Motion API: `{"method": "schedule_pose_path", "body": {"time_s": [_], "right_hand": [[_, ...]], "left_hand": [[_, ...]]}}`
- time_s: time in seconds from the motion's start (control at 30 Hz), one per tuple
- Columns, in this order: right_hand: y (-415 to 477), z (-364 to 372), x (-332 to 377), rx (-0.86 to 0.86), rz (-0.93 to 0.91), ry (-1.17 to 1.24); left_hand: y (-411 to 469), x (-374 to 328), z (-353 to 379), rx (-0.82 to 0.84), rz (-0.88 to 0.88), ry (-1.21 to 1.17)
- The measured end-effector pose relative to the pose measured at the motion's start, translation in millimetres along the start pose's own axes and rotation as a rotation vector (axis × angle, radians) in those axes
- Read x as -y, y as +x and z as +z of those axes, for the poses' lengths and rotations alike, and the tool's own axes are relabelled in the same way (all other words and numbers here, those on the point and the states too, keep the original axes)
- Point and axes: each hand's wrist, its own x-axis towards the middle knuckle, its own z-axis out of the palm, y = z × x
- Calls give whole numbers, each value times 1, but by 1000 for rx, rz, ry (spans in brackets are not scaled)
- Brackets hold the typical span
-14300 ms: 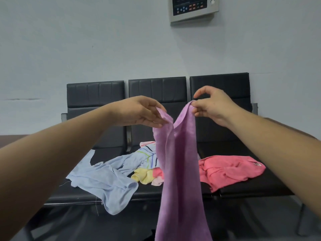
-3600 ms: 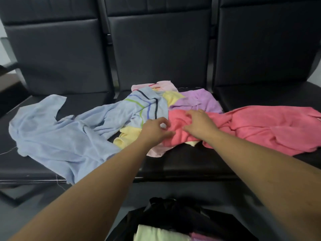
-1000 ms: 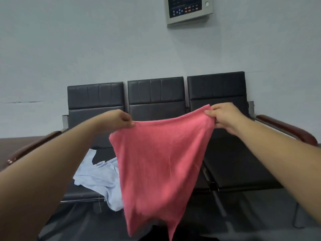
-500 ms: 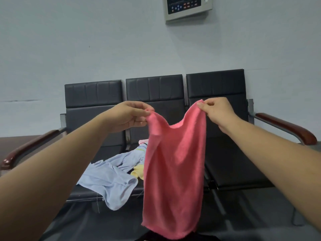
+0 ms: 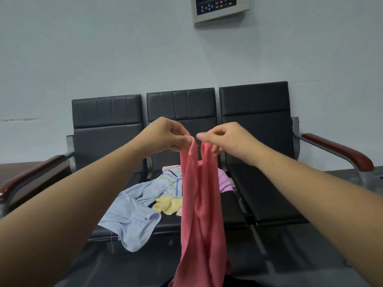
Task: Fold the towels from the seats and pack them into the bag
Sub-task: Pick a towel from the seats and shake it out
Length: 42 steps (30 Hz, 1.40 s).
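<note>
Both forearms reached forward and converged in front of the middle backrest. The left grip [image 5: 165, 137] pinched one top corner of the pink towel [image 5: 201, 204] between thumb and fingertips, knuckles up. The right grip [image 5: 230, 139] held the other corner under curled fingers. The two grips were near each other, not touching. The towel hung doubled lengthwise, its lower end cut off by the frame. On the seats [image 5: 265, 183] behind lay a light blue towel [image 5: 132, 212], a striped towel [image 5: 172, 181], a yellow towel [image 5: 169, 205] and a lilac towel [image 5: 224, 181], heaped together
</note>
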Motion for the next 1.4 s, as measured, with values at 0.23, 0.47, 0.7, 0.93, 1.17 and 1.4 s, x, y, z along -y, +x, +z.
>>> {"method": "schedule_pose_path", "body": {"time_s": [0.23,0.47,0.7,0.93,1.17,1.4], "right_hand": [[-4,18,-2,14,-69,-111],[-2,8,-4,-109,-24,10],[-5,-19,-32,-262,59,34],[9,-33,-27,-450,56,296],[6,-34,-28,-229,37,457],[1,-6,-17,219,81,661]], "left_hand": [[2,1,7,-73,-8,188],[-3,8,3,166,-152,344],[-17,35,-10,164,-159,43],[5,21,-6,-305,54,-125],[11,18,9,-334,24,-206],[12,-6,28,-254,84,-262]]}}
